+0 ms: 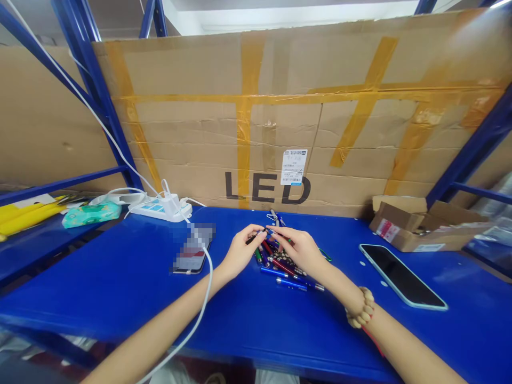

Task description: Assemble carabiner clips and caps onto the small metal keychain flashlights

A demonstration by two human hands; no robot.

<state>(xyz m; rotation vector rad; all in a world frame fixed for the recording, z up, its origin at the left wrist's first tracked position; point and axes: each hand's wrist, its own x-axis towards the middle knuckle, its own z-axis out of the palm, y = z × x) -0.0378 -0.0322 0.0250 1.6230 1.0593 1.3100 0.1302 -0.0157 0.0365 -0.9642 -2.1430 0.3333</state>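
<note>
My left hand is closed in a pinch on a dark slim tube, above the middle of the table. My right hand, with a beaded bracelet at its wrist, pinches at a small part right by the left fingertips. Fingers cover most of that part, so its kind is unclear. Beneath both hands lies a pile of slim metal tubes like mini flashlights, in blue, red, green and purple with silver ends. Two blue tubes, one behind the other, lie at its front. A carabiner clip rests behind the fingers.
A phone under a white cable lies left, another phone right. A power strip and a green tissue pack sit back left. An opened carton stands back right. A cardboard wall closes off the rear of the blue table.
</note>
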